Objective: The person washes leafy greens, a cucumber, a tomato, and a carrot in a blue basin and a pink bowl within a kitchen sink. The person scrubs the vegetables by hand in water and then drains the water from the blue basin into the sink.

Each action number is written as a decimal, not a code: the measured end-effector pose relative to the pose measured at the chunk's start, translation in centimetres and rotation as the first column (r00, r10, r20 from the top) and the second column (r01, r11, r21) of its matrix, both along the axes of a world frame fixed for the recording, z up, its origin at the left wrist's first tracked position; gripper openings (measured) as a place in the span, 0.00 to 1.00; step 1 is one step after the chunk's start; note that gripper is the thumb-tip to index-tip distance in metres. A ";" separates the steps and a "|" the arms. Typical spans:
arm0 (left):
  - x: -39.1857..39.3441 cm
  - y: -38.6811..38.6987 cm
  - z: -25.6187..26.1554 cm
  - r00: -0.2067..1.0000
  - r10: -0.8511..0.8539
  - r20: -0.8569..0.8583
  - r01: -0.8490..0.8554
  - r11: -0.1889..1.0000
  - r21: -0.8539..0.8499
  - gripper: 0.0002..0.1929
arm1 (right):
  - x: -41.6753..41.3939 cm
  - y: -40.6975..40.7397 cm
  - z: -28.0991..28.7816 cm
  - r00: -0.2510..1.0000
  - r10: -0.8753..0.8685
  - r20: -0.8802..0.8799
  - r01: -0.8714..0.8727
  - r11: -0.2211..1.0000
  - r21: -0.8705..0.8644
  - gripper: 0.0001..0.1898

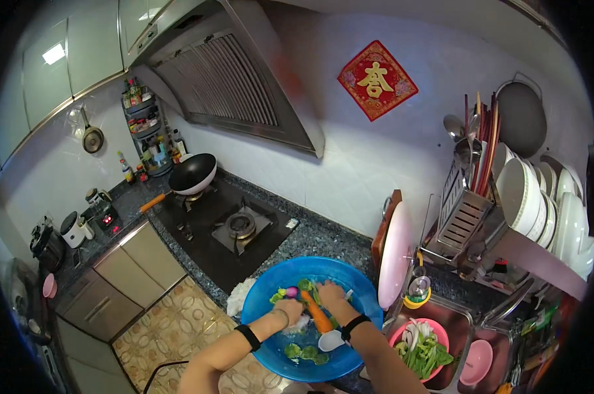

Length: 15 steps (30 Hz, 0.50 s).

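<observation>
A large blue plastic basin (pixel 312 263) of water sits on the counter in front of me, with both my hands inside it. My left hand (pixel 288 310) is curled near the basin's middle, its fingertips hidden. Just beyond it are a small purple vegetable (pixel 292 292) and green florets (pixel 278 296). A carrot (pixel 317 315) lies between my hands. My right hand (pixel 330 294) reaches down among greens on the carrot's right; whether it grips anything is unclear. Near my right wrist floats a white spoon or ladle (pixel 331 341). Broccoli pieces (pixel 307 352) lie on the basin's near side.
Right of the basin, a pink bowl (pixel 444 335) of leafy greens and pale slices sits in the steel sink (pixel 467 315). A pink lid (pixel 395 256) leans upright behind. Stacked dishes (pixel 521 197) fill a rack. Leftward are a gas stove (pixel 240 224) and a wok (pixel 193 175).
</observation>
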<state>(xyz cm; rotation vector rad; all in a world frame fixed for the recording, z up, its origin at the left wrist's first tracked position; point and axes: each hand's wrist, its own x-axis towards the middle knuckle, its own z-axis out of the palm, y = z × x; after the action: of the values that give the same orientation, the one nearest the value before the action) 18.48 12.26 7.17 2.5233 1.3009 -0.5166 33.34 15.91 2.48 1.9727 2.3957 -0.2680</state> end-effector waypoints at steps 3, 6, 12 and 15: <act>-0.8 3.1 -0.1 0.987 -0.023 0.162 -0.013 0.976 0.219 0.12 | 0.1 0.2 -0.7 0.992 -0.043 0.120 0.052 0.996 -0.073 0.12; -2.5 6.0 -3.9 0.979 -0.070 0.193 0.055 0.995 0.083 0.14 | -1.3 -1.4 1.7 1.000 -0.005 -0.002 0.004 0.990 -0.142 0.12; -0.4 5.1 -4.7 0.884 -0.410 -0.223 0.313 0.876 -0.368 0.19 | 1.1 -5.8 5.3 0.944 0.246 -0.222 -0.325 0.818 -0.475 0.14; 0.9 3.8 -5.8 0.896 -0.330 -0.298 0.253 0.930 -0.268 0.18 | 5.1 -7.2 1.2 0.847 0.440 -0.298 -0.519 0.807 -0.283 0.12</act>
<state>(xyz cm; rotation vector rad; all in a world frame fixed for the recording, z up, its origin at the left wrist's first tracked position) 19.34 16.10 1.33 2.5215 0.8898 -1.1410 38.41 8.71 3.67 1.1802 2.6362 -0.8605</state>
